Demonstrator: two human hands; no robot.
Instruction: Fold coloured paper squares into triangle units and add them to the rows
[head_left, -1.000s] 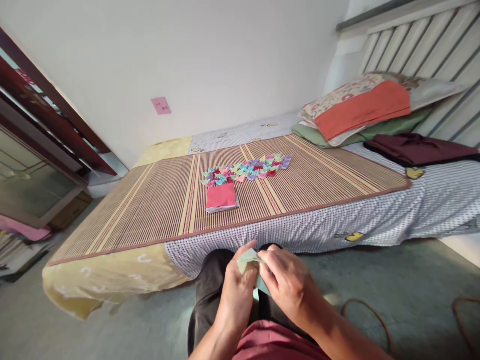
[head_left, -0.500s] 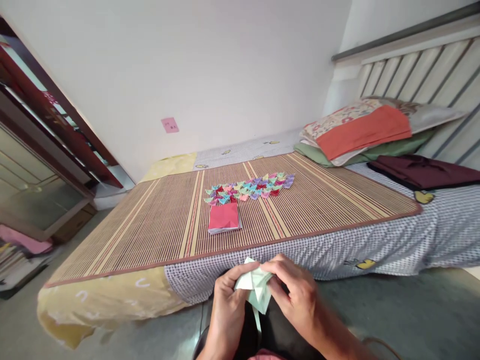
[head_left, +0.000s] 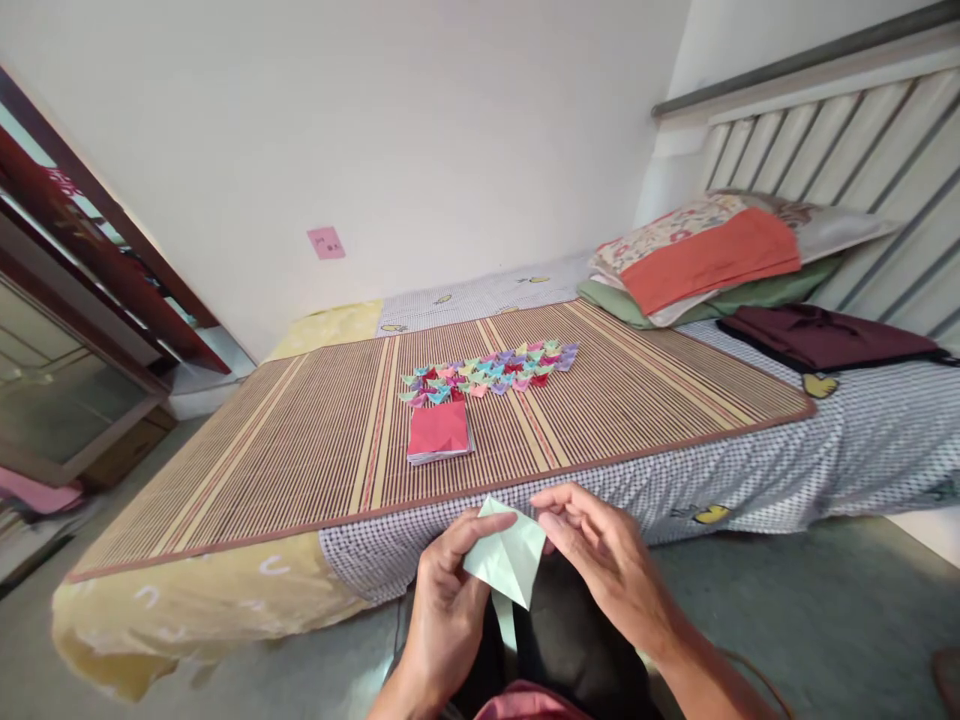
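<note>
A sheet of pale green origami paper [head_left: 504, 558], folded into a creased diamond-like shape, is tilted up between my hands. My left hand [head_left: 454, 580] grips its left side, thumb across the front and fingers behind. At the right corner, my right hand [head_left: 596, 555] has its thumb and a finger at the edge, with the index finger raised. A pale green strip [head_left: 505, 622] hangs below the folded sheet. Beyond my hands, a stack of square paper with a red top sheet [head_left: 439, 430] lies on the mat, just in front of several rows of small coloured folded paper pieces [head_left: 491, 372].
A striped woven mat [head_left: 315, 450] covers much of the bed, above a checked sheet [head_left: 600, 500]. Pillows [head_left: 712, 262] and a folded maroon cloth [head_left: 825, 335] lie at the right by the headboard [head_left: 840, 150]. A cabinet [head_left: 67, 390] stands left.
The green paper has gone from a bunched shape with raised flaps to a flatter diamond. My right hand has loosened and shifted toward its right corner. The view has moved slightly.
</note>
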